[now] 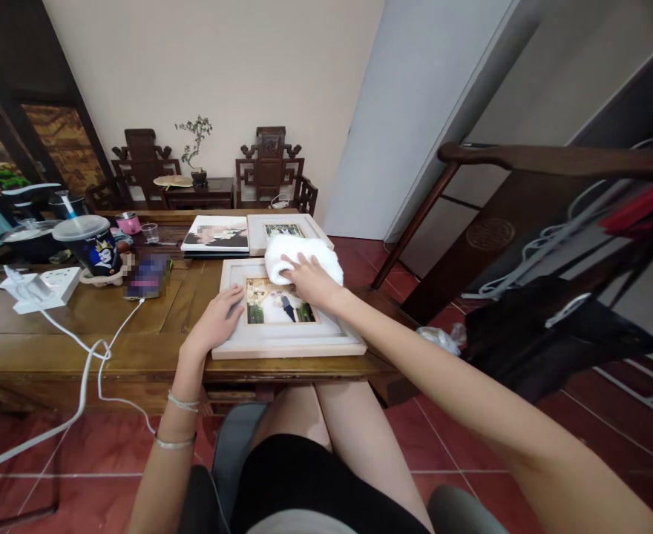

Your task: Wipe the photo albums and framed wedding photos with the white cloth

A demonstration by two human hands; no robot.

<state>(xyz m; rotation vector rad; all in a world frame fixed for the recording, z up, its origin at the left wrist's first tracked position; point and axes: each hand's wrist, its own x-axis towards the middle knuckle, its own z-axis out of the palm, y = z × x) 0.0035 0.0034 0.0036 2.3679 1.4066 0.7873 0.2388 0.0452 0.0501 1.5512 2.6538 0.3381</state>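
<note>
— Now, where is the pale wooden picture frame (pixel 287 337) found?
— On the brown wooden table (pixel 81 326), steadied by the flat, spread left hand (pixel 218 319).
— And the right hand (pixel 309 280)?
— It is pressed, fingers spread, onto the white folded cloth (pixel 301 256) at the frame's far edge.

Left hand (pixel 215 319) flat; right hand (pixel 311 280) pressing down.
</note>
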